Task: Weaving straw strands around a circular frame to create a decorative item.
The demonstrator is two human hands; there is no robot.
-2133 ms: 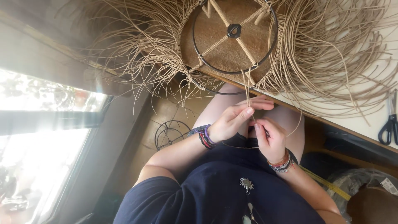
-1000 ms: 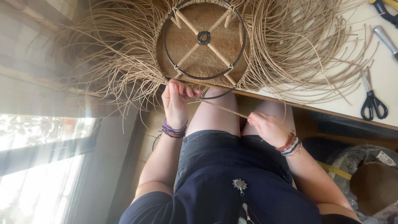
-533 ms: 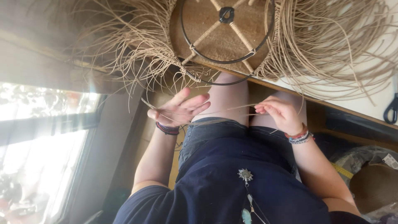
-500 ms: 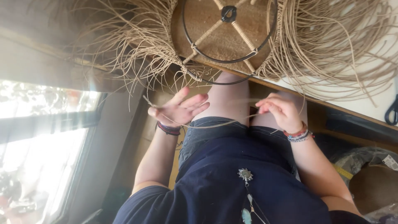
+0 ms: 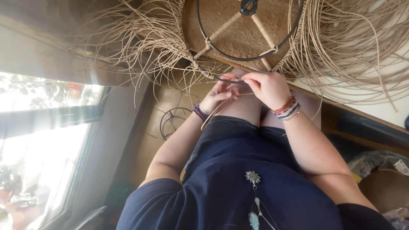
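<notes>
- Pale tan rattan strand (image 5: 215, 111), thin and flexible: pinched between both hands at the table edge, its loose end curling down past the left wrist.
- Left hand (image 5: 221, 94): fingers curled around the strand, just below the black wire ring (image 5: 251, 30).
- Right hand (image 5: 269, 87): closed, fingertips pinching the same strand close to the ring's lower rim. Beaded bracelets on both wrists.
- Progress, my read: the woven disc (image 5: 238, 36) in the centre looks finished, tight and flat, and the spokes are wrapped in cord. The rim work appears partial; where the hands sit looks like the current working point.
- Left to do, judged from the mess: a lot. A big fringe of loose strands (image 5: 353, 51) fans out all round the disc, unwoven and untrimmed.
- Materials: stiff round metal frame with a hub and cross spokes; dry, springy, wire-like fibre; smooth light table (image 5: 383, 106).
- A second bare wire frame (image 5: 172, 123) lies on the floor beside the person's left arm, untouched.
</notes>
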